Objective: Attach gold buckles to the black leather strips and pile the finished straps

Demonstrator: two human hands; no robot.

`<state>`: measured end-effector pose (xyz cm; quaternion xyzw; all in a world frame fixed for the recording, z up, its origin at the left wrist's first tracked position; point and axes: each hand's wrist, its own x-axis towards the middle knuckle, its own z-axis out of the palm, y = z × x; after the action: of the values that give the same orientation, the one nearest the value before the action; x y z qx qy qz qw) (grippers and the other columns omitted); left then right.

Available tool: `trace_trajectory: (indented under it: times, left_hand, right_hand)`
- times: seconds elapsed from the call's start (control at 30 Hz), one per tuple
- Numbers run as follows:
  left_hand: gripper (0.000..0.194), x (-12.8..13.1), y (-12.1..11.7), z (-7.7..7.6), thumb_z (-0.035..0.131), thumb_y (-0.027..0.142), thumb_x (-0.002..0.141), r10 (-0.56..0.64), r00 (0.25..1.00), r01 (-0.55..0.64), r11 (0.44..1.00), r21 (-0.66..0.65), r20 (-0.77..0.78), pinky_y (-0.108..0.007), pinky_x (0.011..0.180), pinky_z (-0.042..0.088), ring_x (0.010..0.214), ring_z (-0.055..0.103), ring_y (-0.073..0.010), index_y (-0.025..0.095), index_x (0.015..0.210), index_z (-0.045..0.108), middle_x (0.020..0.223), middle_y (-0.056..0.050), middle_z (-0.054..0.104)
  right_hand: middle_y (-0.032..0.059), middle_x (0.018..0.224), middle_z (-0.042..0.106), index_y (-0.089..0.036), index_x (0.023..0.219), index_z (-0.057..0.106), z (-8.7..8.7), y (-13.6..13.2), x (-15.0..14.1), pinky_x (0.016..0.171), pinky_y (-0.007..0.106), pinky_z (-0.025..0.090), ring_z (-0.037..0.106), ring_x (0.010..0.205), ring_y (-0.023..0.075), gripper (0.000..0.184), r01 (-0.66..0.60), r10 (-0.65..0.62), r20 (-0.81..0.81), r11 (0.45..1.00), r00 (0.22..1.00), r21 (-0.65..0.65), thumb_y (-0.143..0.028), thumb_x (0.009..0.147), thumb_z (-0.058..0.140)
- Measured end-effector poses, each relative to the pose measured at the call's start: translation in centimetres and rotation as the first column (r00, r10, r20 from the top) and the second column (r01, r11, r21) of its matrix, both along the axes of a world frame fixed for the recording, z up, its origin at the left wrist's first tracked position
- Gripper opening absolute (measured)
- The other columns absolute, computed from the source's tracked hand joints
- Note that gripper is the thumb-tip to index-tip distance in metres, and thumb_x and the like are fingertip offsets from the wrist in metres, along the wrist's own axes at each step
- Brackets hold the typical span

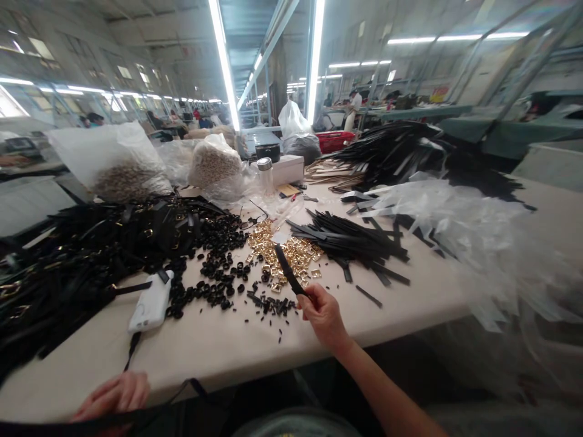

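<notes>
In the head view, your right hand [322, 314] grips one end of a black strap [291, 276] between thumb and fingers, just in front of the gold buckles [306, 255]. The strap slants away from you, its free end in front of or over the buckles; you cannot tell whether it touches them. Your left hand [116, 393] is at the desk [255, 355] edge, well to the left and in front of the buckles; it is blurred, and you cannot tell whether it holds anything.

Left of the buckles lie black loops [218, 279], then a white device [152, 303], then heaped belts [91, 243]. In front of the buckles are small black bits [271, 305]. To their right lie strips [350, 240] and, farther right, plastic film [483, 224]. Behind the buckles stand a jar [265, 179] and a box [289, 170].
</notes>
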<state>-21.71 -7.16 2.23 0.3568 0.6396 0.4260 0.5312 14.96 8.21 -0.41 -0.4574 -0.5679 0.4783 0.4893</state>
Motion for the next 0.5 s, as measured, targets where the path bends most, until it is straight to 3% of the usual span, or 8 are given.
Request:
trace_trajectory:
  times: [0.07,0.1,0.2,0.27,0.37,0.43,0.5]
  left_hand:
    - [0.038,0.7,2.8,0.8,0.076,0.057,0.056,0.177,0.983,-0.171,0.978,0.121,-0.044,-0.029,0.050,0.041,0.054,0.047,-0.0167,0.024,0.046,0.060,0.051,-0.001,0.055]
    - [0.035,1.5,4.4,1.2,0.076,0.056,0.059,0.202,0.975,-0.184,0.968,0.172,-0.095,-0.028,0.052,0.042,0.057,0.050,-0.0165,0.023,0.056,0.067,0.061,-0.002,0.062]
    - [0.031,5.2,9.4,2.2,0.073,0.050,0.067,0.025,0.949,0.050,0.973,0.226,-0.316,-0.028,0.058,0.045,0.060,0.054,-0.0167,0.019,0.072,0.072,0.066,-0.004,0.065]
    - [0.030,7.5,12.3,2.5,0.069,0.048,0.071,-0.090,0.889,0.216,0.947,0.239,-0.450,-0.028,0.059,0.046,0.062,0.057,-0.0180,0.019,0.077,0.072,0.067,-0.003,0.066]
    - [0.020,9.5,15.5,2.1,0.063,0.039,0.076,-0.082,0.632,0.400,0.886,0.234,-0.771,-0.029,0.068,0.045,0.070,0.060,-0.0188,0.021,0.076,0.071,0.079,-0.003,0.066]
    - [0.015,10.0,16.7,1.5,0.060,0.033,0.078,-0.109,0.465,0.476,0.868,0.144,-0.879,-0.030,0.072,0.044,0.074,0.061,-0.0192,0.021,0.076,0.070,0.084,-0.004,0.066]
    - [0.012,10.0,17.3,0.9,0.058,0.027,0.079,-0.157,0.354,0.521,0.852,0.055,-0.922,-0.029,0.072,0.043,0.076,0.061,-0.0195,0.021,0.078,0.068,0.087,-0.004,0.066]
  right_hand:
    - [-0.0041,0.061,0.057,-0.021,0.080,0.051,-0.4,-0.1,-0.2,0.042,0.020,0.040,0.048,0.044,0.0085,0.021,-0.015,0.015,0.009,1.000,1.000,0.004,-0.040,0.084,0.059]
    - [-0.0041,0.061,0.057,-0.021,0.080,0.051,-0.6,-0.2,-0.2,0.042,0.020,0.039,0.048,0.043,0.0084,0.021,-0.029,0.029,0.009,1.000,1.000,0.004,-0.040,0.084,0.058]
    - [-0.0032,0.062,0.060,-0.021,0.080,0.051,-1.0,-0.4,-0.1,0.044,0.021,0.042,0.051,0.044,0.0092,0.024,-0.054,0.053,-0.033,0.998,0.998,-0.019,-0.043,0.084,0.059]
    - [-0.0023,0.064,0.062,-0.021,0.081,0.051,-1.2,-0.4,0.0,0.045,0.022,0.044,0.053,0.046,0.0099,0.026,-0.058,0.053,-0.085,0.997,0.995,-0.047,-0.045,0.083,0.060]
    - [-0.0015,0.067,0.064,-0.020,0.082,0.052,-1.4,-0.3,0.1,0.047,0.022,0.047,0.056,0.047,0.0101,0.026,-0.074,0.066,-0.126,0.995,0.990,-0.065,-0.045,0.082,0.061]
    - [-0.0014,0.068,0.065,-0.020,0.081,0.053,-1.5,-0.3,0.1,0.047,0.021,0.046,0.056,0.047,0.0097,0.024,-0.086,0.078,-0.119,0.994,0.990,-0.063,-0.043,0.083,0.061]
    - [-0.0014,0.068,0.066,-0.020,0.081,0.053,-1.5,-0.3,0.1,0.046,0.020,0.045,0.056,0.046,0.0091,0.022,-0.096,0.090,-0.101,0.994,0.991,-0.059,-0.041,0.083,0.061]
